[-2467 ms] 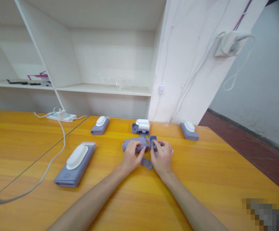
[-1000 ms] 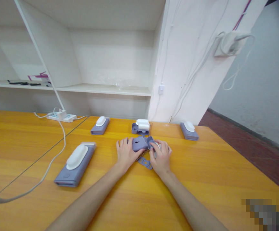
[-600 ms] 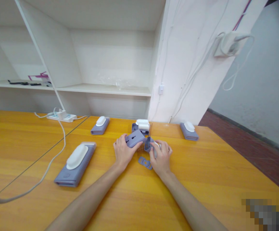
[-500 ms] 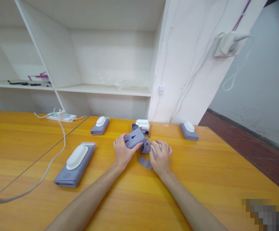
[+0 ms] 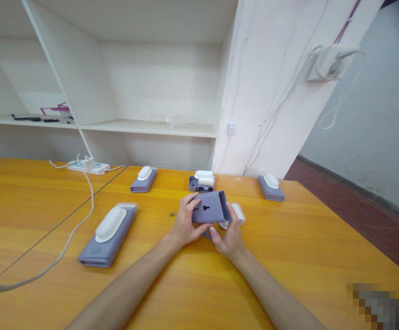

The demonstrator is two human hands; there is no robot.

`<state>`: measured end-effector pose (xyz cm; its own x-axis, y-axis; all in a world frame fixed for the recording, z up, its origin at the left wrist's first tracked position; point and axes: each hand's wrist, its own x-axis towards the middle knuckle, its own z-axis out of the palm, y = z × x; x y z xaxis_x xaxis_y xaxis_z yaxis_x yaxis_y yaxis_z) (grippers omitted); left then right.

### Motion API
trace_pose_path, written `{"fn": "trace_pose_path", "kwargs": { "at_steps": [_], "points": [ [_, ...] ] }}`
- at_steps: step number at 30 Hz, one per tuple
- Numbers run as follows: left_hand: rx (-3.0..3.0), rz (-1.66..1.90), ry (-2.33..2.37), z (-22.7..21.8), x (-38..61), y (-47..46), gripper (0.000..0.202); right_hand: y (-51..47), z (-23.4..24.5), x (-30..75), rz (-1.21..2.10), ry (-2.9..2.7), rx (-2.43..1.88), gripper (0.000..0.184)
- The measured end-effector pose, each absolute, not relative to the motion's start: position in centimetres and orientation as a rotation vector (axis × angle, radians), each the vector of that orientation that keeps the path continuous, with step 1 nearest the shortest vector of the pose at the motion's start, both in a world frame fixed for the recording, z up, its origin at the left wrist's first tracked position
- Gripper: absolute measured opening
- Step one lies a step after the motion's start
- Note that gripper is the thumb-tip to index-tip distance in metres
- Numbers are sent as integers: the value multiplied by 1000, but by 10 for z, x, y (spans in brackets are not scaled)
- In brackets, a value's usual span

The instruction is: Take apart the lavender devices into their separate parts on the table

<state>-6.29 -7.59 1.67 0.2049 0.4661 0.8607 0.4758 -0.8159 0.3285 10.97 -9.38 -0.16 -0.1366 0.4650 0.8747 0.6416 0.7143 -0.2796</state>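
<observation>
My left hand (image 5: 185, 220) is closed on the left end of a grey-purple box-shaped casing (image 5: 208, 208) with small dark cut-outs on its face. My right hand (image 5: 231, 236) grips the casing's other end, which is open and hollow. Fingers wrap behind that edge, and the thumb sits low in front. Under and behind the right hand, a white oval part (image 5: 236, 213) lies on the table, along with a partly covered white round piece (image 5: 223, 225). A flat grey-purple piece (image 5: 207, 234) shows below the casing, mostly hidden.
Finished-looking grey-purple units with white tops stand at near left (image 5: 108, 236), back left (image 5: 143, 179) and right (image 5: 271, 187). Grey-purple and white parts (image 5: 202, 180) sit behind my hands. A small brass-coloured piece (image 5: 173, 213) lies left. A white cable (image 5: 89, 211) crosses from a power strip (image 5: 89, 166).
My left hand has moved right and slightly down with the casing, whose open end now shows. My right hand has left the white part on the table and taken the casing's right end.
</observation>
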Motion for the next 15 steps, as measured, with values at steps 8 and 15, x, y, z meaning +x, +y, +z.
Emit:
{"fn": "trace_pose_path", "kwargs": {
  "at_steps": [8, 15],
  "points": [
    [-2542, -1548, -780, 18, -60, -81, 67, -98, 9, 93, -53, -1410, -1025, 75],
    [-2488, -1409, -793, 12, -57, -81, 62, -94, 52, 101, 270, -1217, -1042, 70]
  ]
}}
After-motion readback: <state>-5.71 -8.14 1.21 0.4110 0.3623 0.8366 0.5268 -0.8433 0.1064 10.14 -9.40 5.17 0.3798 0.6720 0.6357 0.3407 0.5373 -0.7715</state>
